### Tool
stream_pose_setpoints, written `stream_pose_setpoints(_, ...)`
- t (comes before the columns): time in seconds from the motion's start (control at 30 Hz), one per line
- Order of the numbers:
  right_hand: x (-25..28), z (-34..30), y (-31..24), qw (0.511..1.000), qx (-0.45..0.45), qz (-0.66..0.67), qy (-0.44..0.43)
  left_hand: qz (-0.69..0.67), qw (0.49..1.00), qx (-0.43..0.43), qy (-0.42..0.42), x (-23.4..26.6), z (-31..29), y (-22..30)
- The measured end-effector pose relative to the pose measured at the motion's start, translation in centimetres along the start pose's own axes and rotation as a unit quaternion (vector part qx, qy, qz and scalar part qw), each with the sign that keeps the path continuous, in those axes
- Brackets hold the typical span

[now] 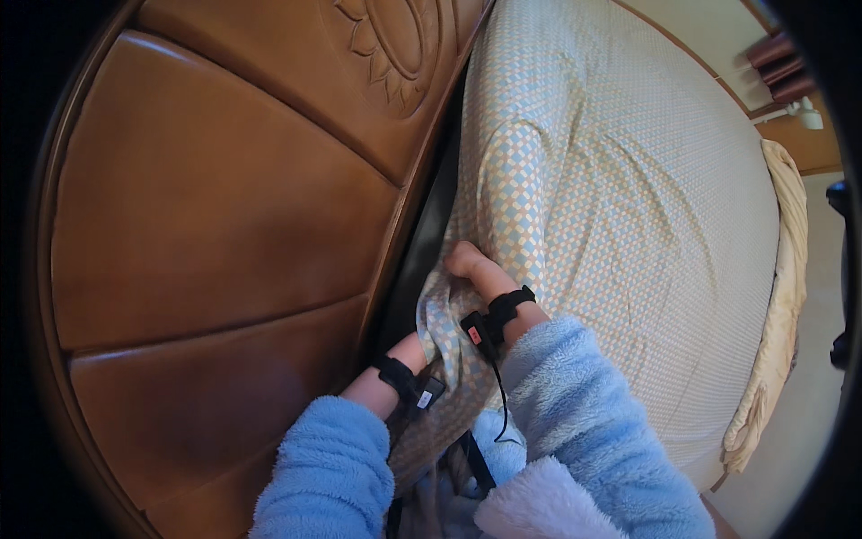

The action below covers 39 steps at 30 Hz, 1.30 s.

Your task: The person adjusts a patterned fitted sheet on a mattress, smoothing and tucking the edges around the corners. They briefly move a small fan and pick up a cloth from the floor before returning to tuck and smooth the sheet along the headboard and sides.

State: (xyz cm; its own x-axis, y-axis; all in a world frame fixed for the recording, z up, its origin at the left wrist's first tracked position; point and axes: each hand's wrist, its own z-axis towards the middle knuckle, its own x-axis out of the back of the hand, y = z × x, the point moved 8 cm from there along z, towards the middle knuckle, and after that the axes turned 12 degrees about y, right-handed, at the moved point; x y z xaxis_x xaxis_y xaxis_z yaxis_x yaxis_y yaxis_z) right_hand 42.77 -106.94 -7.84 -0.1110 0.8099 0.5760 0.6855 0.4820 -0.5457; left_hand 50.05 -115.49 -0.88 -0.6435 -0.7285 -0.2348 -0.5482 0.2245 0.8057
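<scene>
Working the sheet (646,269) at lower centre wants even tension; the right hand (464,259) looks curled, grip unclear; the left hand, hidden, I cannot tell.

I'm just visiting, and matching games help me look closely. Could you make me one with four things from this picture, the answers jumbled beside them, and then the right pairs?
Things:
1. Right hand
2. Headboard
3. Sleeves
4. Cream cloth

Descriptions:
A. Light blue and fluffy
B. Brown and panelled, with a raised flower-like design
C. Bunched along the far right edge of the checked sheet
D. At the side of the checked sheet nearest the brown panels, its fingers mostly hidden

Right pairs: 1-D, 2-B, 3-A, 4-C
</scene>
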Motion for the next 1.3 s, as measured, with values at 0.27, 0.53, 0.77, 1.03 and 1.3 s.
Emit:
stream_pose_setpoints(0.27, -1.2, 0.4, 0.3, 0.999, -0.036, 0.030, -0.006, -0.255, 0.928, 0.238, 0.134, 1.4, -5.6, -3.6)
stream_pose_setpoints(0.53, 2.1, 0.6, 2.3, 0.983, -0.103, 0.096, 0.116, -0.429, 0.831, 0.259, 0.241, 4.7, -9.5, -5.6)
stream_pose_setpoints(0.77, 1.2, -0.6, 1.1, 0.978, -0.139, 0.153, -0.002, -0.119, 0.923, 0.323, 0.171, 7.2, -15.2, -8.9)
stream_pose_setpoints(1.03, 3.7, -7.2, -8.6, 0.960, 0.144, 0.238, 0.016, -0.303, 0.861, 0.359, 0.196, 5.4, -20.6, -11.8)
stream_pose_setpoints(1.3, 0.1, -19.9, -6.4, 0.900, 0.395, -0.123, 0.139, -0.356, 0.809, 0.360, 0.297, 11.5, -27.2, -18.7)
